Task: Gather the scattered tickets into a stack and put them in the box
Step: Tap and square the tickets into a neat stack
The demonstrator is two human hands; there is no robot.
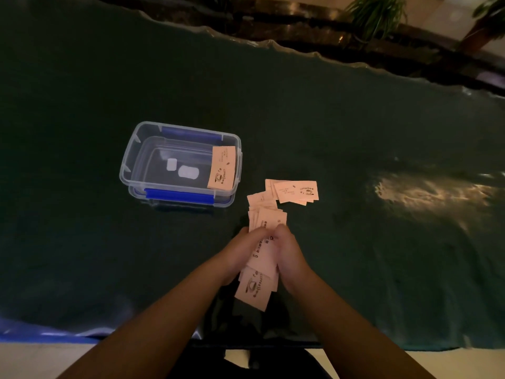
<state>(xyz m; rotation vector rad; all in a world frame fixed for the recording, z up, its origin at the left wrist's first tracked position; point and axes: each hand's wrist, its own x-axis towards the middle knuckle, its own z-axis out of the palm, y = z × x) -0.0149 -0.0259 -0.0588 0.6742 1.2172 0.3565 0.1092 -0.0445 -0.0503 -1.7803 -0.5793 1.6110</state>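
A clear plastic box [180,162] with blue clips stands open on a dark green cloth [355,132] that covers the table. One ticket [222,167] already lies inside the box, leaning against its right-hand wall. Just to the right of the box and a little nearer the person, a small loose pile of tickets [296,191] rests on the cloth, the top one printed with a coffee cup. Nearer still from the box, both hands meet over an untidy bunch of tickets [259,269]. The left hand [243,250] presses against the bunch's left side and the right hand [289,253] against its right side, fingers curled around the paper. Ticket ends fan out beyond the fingertips and below the wrists.
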